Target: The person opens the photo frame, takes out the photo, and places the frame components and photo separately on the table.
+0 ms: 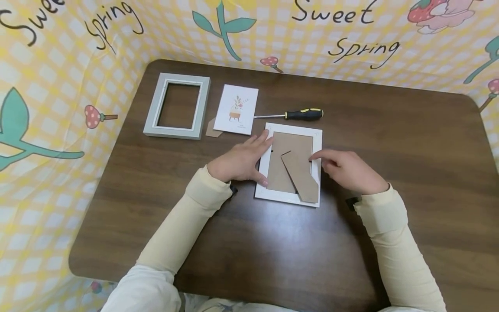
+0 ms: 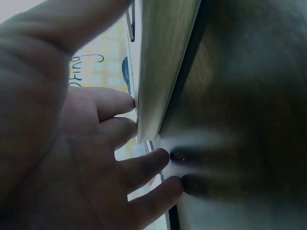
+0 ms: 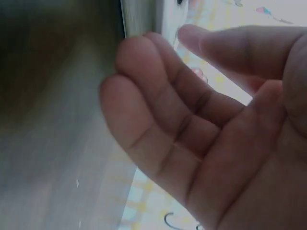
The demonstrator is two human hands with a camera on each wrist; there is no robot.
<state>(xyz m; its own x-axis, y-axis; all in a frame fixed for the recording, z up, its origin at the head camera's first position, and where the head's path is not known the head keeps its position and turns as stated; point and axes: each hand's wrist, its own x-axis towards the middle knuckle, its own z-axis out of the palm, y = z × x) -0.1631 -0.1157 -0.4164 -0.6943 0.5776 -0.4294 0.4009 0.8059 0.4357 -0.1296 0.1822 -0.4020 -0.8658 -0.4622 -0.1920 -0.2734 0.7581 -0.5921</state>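
On the dark brown wooden counter (image 1: 390,130), right before the person, lay the white rectangular picture frame (image 1: 295,130), and both hands were at it! It lay back side up, its brown cardboard backing (image 1: 278,169) inside the white border, and a brown angled stand flap (image 1: 304,182) slanted down over the lower right corner.

Over on the left border, there was the left hand (image 1: 243,160), its grip wide, fingers straight and spread, fingertips at the upper stretch and thumb down on the lower one. And across on the right, what a delicate touch: the right hand (image 1: 347,169) pointed one straight index finger at the inner edge, right by a small black tab (image 1: 310,160). Its remaining fingers bent loosely, and nothing sat in that grip.

Up beyond the left hand, a white rectangular panel printed with a potted plant (image 1: 235,108) lay flat, a brown cardboard piece (image 1: 212,129) peeking from under its lower left corner. Just right of it came the screwdriver with a black and yellow handle (image 1: 302,114), its thin metal shaft reaching the panel's edge. And out at the far left lay a pale grey rectangular frame (image 1: 156,104), bare counter showing through its opening, with a yellow-and-white checked cloth (image 1: 273,26) hanging behind it all
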